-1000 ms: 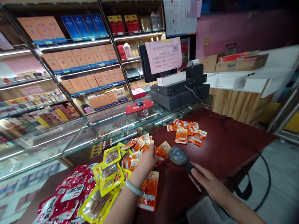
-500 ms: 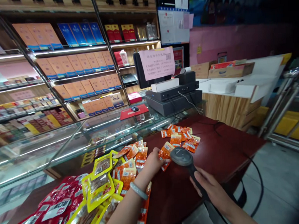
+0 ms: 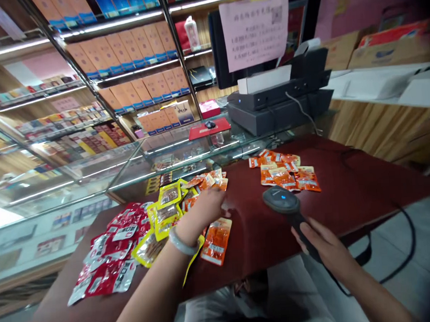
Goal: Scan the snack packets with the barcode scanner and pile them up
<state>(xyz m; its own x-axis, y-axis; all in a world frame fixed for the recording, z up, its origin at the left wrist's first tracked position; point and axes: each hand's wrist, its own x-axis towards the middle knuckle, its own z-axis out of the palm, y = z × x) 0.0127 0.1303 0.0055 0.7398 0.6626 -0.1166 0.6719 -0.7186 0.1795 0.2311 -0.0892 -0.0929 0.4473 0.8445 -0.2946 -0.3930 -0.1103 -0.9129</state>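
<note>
My right hand (image 3: 325, 241) is wrapped round the handle of a grey handheld barcode scanner (image 3: 282, 199), its head above the table and a small blue light lit on top. My left hand (image 3: 212, 204), with a pale bangle at the wrist, reaches over the left pile of orange snack packets (image 3: 214, 178). Its thumb is apart from the bent fingers, and no packet shows in it; the fingertips are partly hidden. A single orange packet (image 3: 217, 241) lies just below this hand. More orange packets (image 3: 283, 176) lie in a group beyond the scanner.
Yellow-edged snack packs (image 3: 167, 214) and red packets (image 3: 115, 252) lie piled on the left of the dark red table (image 3: 255, 245). Behind are a glass counter (image 3: 129, 168), a cash register base (image 3: 280, 110), a monitor with a pink notice (image 3: 254, 29) and shelves of boxes.
My left hand has left an orange packet at the right group and moved back to the left pile. The scanner stays in my right hand. The view has tilted down.
</note>
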